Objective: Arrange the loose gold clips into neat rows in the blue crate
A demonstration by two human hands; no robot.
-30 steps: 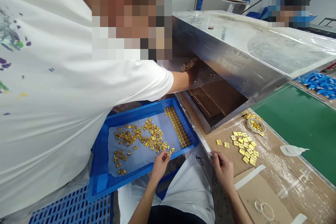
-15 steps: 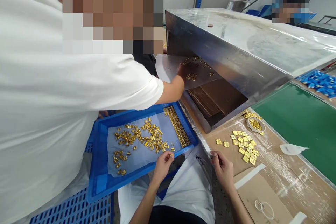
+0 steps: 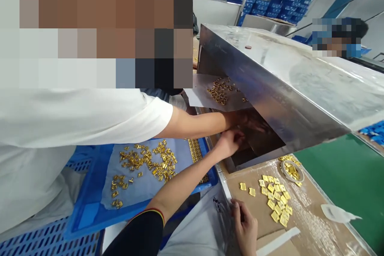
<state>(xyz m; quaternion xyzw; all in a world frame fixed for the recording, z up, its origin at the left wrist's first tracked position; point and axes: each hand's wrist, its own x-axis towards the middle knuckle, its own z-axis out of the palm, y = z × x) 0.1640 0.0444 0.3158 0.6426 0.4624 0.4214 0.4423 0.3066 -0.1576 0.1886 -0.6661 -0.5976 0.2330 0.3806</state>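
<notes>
Left hand reaches into a metal housing beside a co-worker's forearm

Nearest the wearer, the right hand (image 3: 244, 226) rests at the metal-trimmed edge of the worktop (image 3: 258, 214). Its grip is narrow, thumb close to forefinger; whether anything small sits between them, I cannot tell. The left forearm crosses above a blue plastic tray (image 3: 85, 212), where loose gold-coloured metal parts (image 3: 163, 164) are scattered on a white sheet (image 3: 141, 192). Tight rows of gold-coloured parts (image 3: 195, 150) line the tray's right end, partly behind that forearm.

On the worktop's brown covering, flat yellow pieces (image 3: 277, 196) lie in a loose cluster, two of them apart to the left. Beyond is a ring (image 3: 282, 171) with more yellow pieces inside, then a white nozzle bottle (image 3: 334, 213) beside a green surface (image 3: 339, 172).

The left hand (image 3: 229, 143) is at the mouth of the metal housing (image 3: 270, 92), fingers curled, just beside the co-worker's forearm (image 3: 195, 125). Blur and shadow hide its fingertips, so I cannot tell how far the grip is open or what it holds. The step in hand looks like a reach into that opening; moving there calls for care around the other arm.

Deeper, a pale sheet (image 3: 196, 98) carries a heap of small gold-coloured parts (image 3: 220, 92). Farthest back are another person (image 3: 349, 34) and stacked blue crates (image 3: 276, 6).
</notes>
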